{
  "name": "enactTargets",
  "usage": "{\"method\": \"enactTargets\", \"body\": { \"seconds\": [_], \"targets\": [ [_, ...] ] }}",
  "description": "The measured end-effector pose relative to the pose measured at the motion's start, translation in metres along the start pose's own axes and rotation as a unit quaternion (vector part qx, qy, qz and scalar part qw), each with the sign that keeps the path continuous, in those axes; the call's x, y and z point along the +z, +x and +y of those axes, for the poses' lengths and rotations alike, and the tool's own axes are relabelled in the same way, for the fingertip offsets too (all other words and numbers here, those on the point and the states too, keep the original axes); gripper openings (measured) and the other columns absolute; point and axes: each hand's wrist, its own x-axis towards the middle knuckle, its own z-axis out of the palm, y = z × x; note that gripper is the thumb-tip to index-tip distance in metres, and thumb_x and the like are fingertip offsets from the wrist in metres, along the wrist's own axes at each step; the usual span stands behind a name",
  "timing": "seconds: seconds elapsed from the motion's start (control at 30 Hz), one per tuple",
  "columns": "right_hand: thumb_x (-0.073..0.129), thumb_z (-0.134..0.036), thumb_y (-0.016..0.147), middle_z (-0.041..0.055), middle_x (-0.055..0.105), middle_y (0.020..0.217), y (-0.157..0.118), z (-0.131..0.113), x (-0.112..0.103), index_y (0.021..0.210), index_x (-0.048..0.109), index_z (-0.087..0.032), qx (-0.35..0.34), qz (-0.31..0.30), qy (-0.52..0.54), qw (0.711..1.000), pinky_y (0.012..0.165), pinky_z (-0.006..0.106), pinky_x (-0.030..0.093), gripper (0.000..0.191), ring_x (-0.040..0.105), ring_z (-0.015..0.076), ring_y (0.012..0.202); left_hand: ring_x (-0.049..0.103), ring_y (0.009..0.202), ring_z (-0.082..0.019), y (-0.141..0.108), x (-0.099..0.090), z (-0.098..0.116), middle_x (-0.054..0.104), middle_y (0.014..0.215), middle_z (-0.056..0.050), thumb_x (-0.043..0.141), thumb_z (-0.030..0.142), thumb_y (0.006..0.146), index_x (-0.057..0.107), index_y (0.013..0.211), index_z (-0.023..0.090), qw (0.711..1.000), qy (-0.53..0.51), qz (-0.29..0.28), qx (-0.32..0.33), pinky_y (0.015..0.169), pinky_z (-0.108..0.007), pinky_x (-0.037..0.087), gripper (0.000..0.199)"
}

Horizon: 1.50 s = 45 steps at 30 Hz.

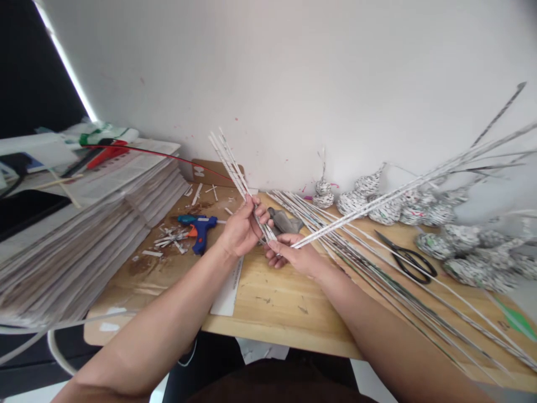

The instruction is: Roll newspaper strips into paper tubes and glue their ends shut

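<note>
My left hand [246,226] is closed round thin rolled-paper sticks [232,168] whose upper ends fan out toward the wall. Just right of it and lower, my right hand [289,252] pinches the bent lower part of the paper sticks. From there long pale sticks [369,207] slant up to the right, past the frame's edge. Both hands are held above the wooden table [272,313], close together. Beyond them lies a grey lump [286,221], partly hidden by the fingers.
Loose paper sticks [377,271] spread across the table's right side, beside black scissors [406,258]. Woven paper gourd shapes [385,210] line the wall. A blue glue gun [202,232] and paper scraps [172,239] lie left, near stacked newspapers [104,229].
</note>
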Motion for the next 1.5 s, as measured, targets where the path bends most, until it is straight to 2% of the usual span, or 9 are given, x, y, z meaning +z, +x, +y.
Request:
{"method": "enactTargets", "body": {
  "seconds": [0.13,0.23,0.4,0.53,0.67,0.87,1.0,1.23,1.5],
  "targets": [
    [0.07,-0.05,0.076,0.0067,0.07,0.076,0.0,-0.002,0.0,0.093,0.065,-0.013,-0.005,0.004,0.016,1.0,0.055,0.023,0.055,0.041,0.068,0.0138,0.06,0.043,0.054,-0.01,0.0,0.0,0.001,0.038,0.064,0.004,0.037,0.035,0.096,0.051,0.08,0.019,1.0,0.006,-0.003,0.005,0.061,-0.025,0.05,0.027],
    [0.072,-0.046,0.075,0.0042,0.07,0.077,-0.002,-0.006,-0.003,0.101,0.059,-0.017,-0.037,0.025,0.04,0.998,0.054,0.024,0.054,0.041,0.069,0.0148,0.061,0.043,0.053,-0.009,0.001,0.0,0.004,0.037,0.062,0.005,0.037,0.036,0.096,0.05,0.079,0.019,1.0,0.004,0.016,0.008,0.061,-0.025,0.051,0.027],
    [0.074,-0.041,0.073,0.0028,0.07,0.076,-0.004,-0.011,-0.005,0.09,0.056,-0.017,-0.046,0.027,0.038,0.998,0.055,0.023,0.054,0.035,0.068,0.0139,0.062,0.043,0.051,-0.009,0.002,0.002,0.005,0.039,0.062,0.005,0.042,0.035,0.094,0.051,0.077,0.019,0.999,0.015,0.04,0.003,0.058,-0.025,0.05,0.026],
    [0.075,-0.039,0.072,0.0028,0.069,0.074,-0.002,-0.008,-0.003,0.084,0.056,-0.017,-0.026,0.014,-0.001,1.0,0.056,0.023,0.054,0.032,0.068,0.0132,0.062,0.043,0.051,-0.009,0.0,0.003,0.002,0.04,0.061,0.004,0.042,0.033,0.095,0.052,0.078,0.018,0.999,0.026,0.034,-0.016,0.058,-0.026,0.051,0.025],
    [0.073,-0.038,0.074,0.0014,0.069,0.07,-0.001,-0.006,-0.001,0.079,0.055,-0.017,-0.039,0.022,-0.051,0.998,0.058,0.024,0.054,0.028,0.066,0.0123,0.061,0.042,0.05,-0.009,-0.002,0.004,-0.001,0.04,0.061,0.005,0.047,0.034,0.093,0.052,0.078,0.018,0.998,0.021,0.042,-0.04,0.057,-0.027,0.052,0.022],
    [0.075,-0.039,0.07,0.0011,0.067,0.065,0.001,-0.003,-0.001,0.074,0.055,-0.017,-0.049,0.03,-0.054,0.997,0.06,0.025,0.054,0.029,0.065,0.0121,0.06,0.044,0.05,-0.01,-0.001,0.002,-0.002,0.04,0.06,0.005,0.046,0.033,0.093,0.052,0.078,0.018,0.998,0.057,-0.006,-0.038,0.06,-0.027,0.052,0.022],
    [0.075,-0.038,0.07,0.0009,0.066,0.066,0.001,-0.002,-0.001,0.079,0.058,-0.017,-0.036,0.031,-0.044,0.998,0.059,0.025,0.052,0.029,0.063,0.0117,0.059,0.044,0.05,-0.01,0.0,0.0,-0.001,0.04,0.06,0.005,0.046,0.034,0.093,0.052,0.077,0.018,0.998,0.06,0.005,-0.032,0.06,-0.027,0.051,0.023],
    [0.071,-0.034,0.074,-0.0002,0.062,0.066,0.0,0.006,-0.002,0.074,0.056,-0.018,-0.106,0.049,-0.173,0.978,0.054,0.024,0.047,0.022,0.059,0.0118,0.058,0.047,0.053,-0.01,-0.002,0.0,-0.007,0.043,0.061,0.004,0.05,0.032,0.091,0.053,0.077,0.017,0.996,0.056,0.002,-0.068,0.064,-0.028,0.052,0.021],
    [0.07,-0.035,0.073,-0.0001,0.061,0.063,-0.001,0.001,0.007,0.076,0.057,-0.018,-0.087,0.068,-0.133,0.985,0.055,0.026,0.046,0.022,0.057,0.0127,0.055,0.049,0.055,-0.01,0.0,0.0,-0.005,0.045,0.061,0.003,0.046,0.032,0.093,0.052,0.076,0.017,0.997,0.068,-0.011,-0.028,0.07,-0.031,0.052,0.024]
  ]
}}
